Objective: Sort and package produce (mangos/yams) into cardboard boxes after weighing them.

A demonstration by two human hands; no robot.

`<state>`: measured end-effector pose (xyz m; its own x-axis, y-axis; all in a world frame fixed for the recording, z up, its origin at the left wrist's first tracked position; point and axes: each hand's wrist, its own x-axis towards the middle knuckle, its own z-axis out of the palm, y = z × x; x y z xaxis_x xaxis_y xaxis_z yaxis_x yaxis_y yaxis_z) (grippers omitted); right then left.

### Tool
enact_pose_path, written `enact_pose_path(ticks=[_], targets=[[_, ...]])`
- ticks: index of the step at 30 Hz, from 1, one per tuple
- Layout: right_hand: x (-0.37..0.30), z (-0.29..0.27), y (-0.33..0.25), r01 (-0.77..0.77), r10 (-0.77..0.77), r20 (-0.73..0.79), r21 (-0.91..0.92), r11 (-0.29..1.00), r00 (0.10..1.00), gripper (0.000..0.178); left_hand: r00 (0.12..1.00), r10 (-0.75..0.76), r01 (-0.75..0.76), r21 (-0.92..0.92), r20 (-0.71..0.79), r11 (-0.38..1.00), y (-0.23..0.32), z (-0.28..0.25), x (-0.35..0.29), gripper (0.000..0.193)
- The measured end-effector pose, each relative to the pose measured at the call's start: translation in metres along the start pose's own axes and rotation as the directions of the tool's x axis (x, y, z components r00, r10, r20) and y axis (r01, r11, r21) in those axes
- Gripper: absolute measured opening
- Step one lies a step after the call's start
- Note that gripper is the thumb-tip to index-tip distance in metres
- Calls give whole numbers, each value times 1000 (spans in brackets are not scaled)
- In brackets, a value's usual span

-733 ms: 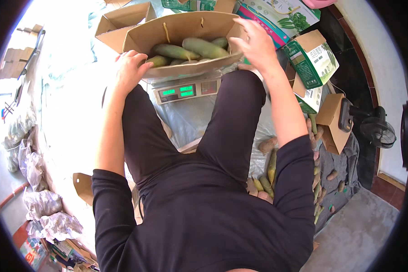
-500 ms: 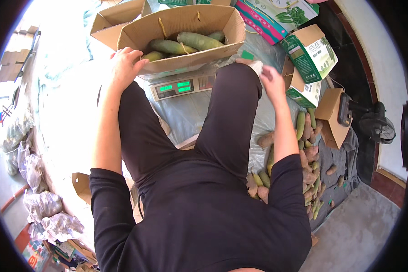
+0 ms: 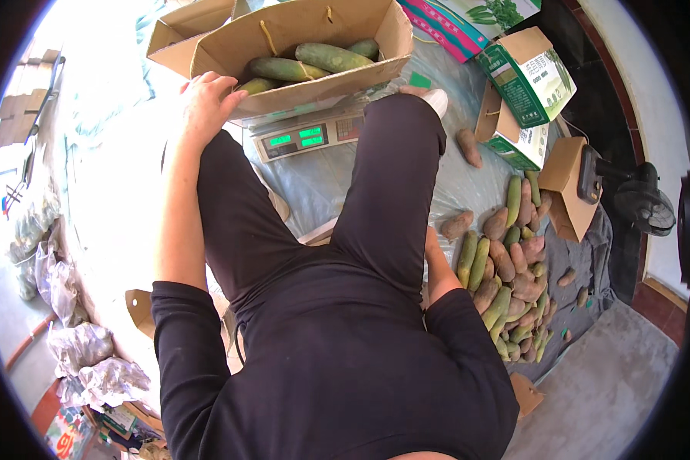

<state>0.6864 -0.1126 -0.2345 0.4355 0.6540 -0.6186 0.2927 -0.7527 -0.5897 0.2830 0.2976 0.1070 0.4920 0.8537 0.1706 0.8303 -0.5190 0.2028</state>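
A cardboard box [image 3: 314,90] with yellow cord loops rests on a digital scale [image 3: 307,138] with lit green displays. Several large green cucumbers [image 3: 334,57] lie inside it. My left hand [image 3: 207,103] holds the box's near left corner, with its fingers over the rim. My right hand [image 3: 432,244] is down beside my right thigh, near the pile's left side; the thigh hides its fingers. That pile mixes long green cucumbers [image 3: 468,259] with brown tubers like sweet potatoes [image 3: 503,261].
A single brown tuber [image 3: 469,148] lies on the plastic sheet [image 3: 456,184]. Green-and-white cartons [image 3: 525,77], an open brown box [image 3: 571,184] and a black fan [image 3: 642,201] stand at right. Another open carton [image 3: 188,34] is behind the held box. Plastic bags [image 3: 80,349] lie at far left.
My right hand has drawn back from beside my right knee to beside my thigh, uncovering more of the pile. My left hand stays on the box.
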Motion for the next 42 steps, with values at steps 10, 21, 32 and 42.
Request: enact_pose_path(ticks=[10, 21, 32, 42], targets=[[-17, -36, -104, 102, -111, -41, -170, 980, 993, 29, 999, 19, -20, -10, -42, 1000, -2, -3, -1, 30], [-13, -10, -83, -96, 93, -29, -147, 984, 995, 28, 993, -74, 96, -249, 97, 964, -13, -4, 0, 29], [-42, -46, 25, -278, 262, -205, -50, 959, 943, 32, 985, -109, 130, -152, 137, 980, -22, 5, 5, 30], [-20, -88, 8, -441, 495, -495, 230, 867, 714, 65, 993, -91, 101, -127, 80, 987, -19, 0, 3, 27]])
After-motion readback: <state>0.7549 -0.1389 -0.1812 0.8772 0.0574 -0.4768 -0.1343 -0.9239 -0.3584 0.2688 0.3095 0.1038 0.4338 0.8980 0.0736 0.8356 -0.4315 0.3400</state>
